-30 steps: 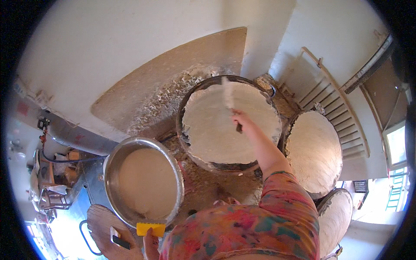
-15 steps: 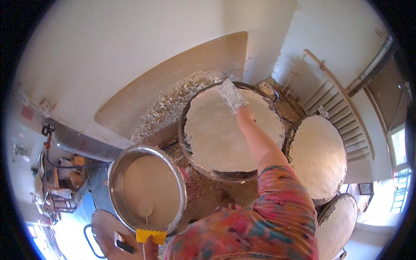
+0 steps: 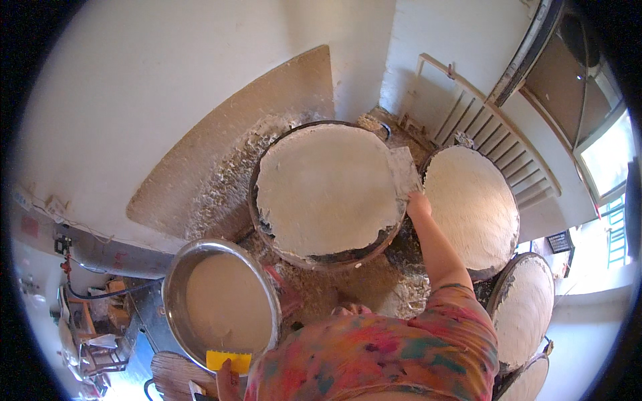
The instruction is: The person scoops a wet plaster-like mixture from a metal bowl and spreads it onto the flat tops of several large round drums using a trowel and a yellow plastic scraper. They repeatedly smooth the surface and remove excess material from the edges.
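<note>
My right hand (image 3: 418, 202) is closed around the near end of a flat, batter-coated spreader (image 3: 403, 168). The spreader lies at the right rim of a large round griddle (image 3: 304, 262), whose top is covered by a pale batter layer (image 3: 328, 190). Dark metal shows along the layer's ragged front edge. Low on the left, my left hand (image 3: 227, 381) grips a yellow scraper (image 3: 217, 361) at the near rim of a big metal basin (image 3: 175, 287). Smooth beige batter (image 3: 227, 297) fills much of the basin.
To the right, a second coated griddle (image 3: 471, 207) stands close beside the first, with another coated round (image 3: 525, 311) nearer me. A splattered brown panel (image 3: 247, 127) covers the wall behind. A slatted wooden rack (image 3: 495, 127) leans at the back right. A wooden board (image 3: 175, 374) sits below the basin.
My right hand has swept the spreader from the griddle's far side to its right rim. The batter there looks smoother. My left hand stays by the basin; a pale drip in it has gone.
</note>
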Motion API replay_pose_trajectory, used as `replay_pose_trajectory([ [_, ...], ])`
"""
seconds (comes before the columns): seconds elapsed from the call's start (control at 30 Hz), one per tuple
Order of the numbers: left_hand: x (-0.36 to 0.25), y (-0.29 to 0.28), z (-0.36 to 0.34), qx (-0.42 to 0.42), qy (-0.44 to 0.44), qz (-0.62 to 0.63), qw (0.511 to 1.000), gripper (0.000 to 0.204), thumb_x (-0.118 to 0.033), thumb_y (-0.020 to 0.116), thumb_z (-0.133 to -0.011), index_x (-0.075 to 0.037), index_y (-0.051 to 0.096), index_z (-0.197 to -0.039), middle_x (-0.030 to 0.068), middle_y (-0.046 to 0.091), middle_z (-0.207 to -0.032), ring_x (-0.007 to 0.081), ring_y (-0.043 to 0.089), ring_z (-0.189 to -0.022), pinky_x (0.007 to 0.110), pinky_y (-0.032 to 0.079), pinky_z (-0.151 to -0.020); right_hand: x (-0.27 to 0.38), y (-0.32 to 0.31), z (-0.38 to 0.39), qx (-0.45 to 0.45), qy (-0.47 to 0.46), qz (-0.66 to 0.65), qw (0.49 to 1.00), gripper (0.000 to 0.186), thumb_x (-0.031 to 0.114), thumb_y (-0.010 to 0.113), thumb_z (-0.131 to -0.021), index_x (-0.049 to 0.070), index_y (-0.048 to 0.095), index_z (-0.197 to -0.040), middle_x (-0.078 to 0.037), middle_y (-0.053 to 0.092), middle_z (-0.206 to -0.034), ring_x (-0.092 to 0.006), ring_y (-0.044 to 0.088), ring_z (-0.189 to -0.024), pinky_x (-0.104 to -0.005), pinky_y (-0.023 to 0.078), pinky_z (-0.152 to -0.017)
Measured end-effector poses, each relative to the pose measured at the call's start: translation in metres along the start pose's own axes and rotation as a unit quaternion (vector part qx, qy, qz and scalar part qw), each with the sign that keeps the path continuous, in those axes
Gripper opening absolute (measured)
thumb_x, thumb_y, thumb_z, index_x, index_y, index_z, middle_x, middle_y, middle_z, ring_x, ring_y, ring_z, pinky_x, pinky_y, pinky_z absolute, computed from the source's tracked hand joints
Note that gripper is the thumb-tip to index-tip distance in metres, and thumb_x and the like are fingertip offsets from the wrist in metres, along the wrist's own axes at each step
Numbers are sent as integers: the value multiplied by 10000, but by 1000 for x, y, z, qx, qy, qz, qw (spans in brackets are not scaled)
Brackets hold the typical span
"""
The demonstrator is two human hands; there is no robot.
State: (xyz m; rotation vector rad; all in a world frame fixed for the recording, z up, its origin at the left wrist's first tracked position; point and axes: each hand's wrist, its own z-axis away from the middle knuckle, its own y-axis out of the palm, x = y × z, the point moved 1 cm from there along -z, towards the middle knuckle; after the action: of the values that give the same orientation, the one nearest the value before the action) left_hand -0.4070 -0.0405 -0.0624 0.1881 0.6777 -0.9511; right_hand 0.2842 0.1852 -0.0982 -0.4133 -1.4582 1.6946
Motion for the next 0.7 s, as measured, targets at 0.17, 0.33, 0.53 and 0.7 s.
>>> replay_pose_trajectory([
  [0.17,-4,-3,-1,4,0,-8,1000,141,-223,581,-772,-121,491,-813,-25,404,-502,55,306,-311,165,226,-275,-40,-13,47,-19,2,6,1000,309,103,507,-748,179,581,-1038,-110,585,-1004,-292,560,-915,-387,461,-754],
  [0.33,-1,3,1,-7,-7,-11,1000,142,-225,581,-773,-123,490,-813,-25,404,-500,54,306,-311,165,226,-275,-23,-17,15,-86,-58,14,994,248,110,504,-749,137,592,-980,-147,597,-938,-311,568,-888,-393,467,-734],
  [0.53,10,15,10,-39,-25,-6,999,144,-229,580,-774,-125,488,-813,-25,402,-498,53,306,-310,165,226,-275,77,28,-113,-60,-96,-31,993,215,119,466,-782,32,596,-930,-161,600,-930,-293,576,-904,-391,481,-727],
  [0.7,26,7,29,-75,-48,2,996,145,-231,580,-775,-127,487,-813,-25,402,-496,53,306,-310,165,226,-275,231,74,-171,-15,-184,16,983,261,176,406,-822,33,594,-933,-154,594,-952,-288,571,-897,-395,467,-726],
])
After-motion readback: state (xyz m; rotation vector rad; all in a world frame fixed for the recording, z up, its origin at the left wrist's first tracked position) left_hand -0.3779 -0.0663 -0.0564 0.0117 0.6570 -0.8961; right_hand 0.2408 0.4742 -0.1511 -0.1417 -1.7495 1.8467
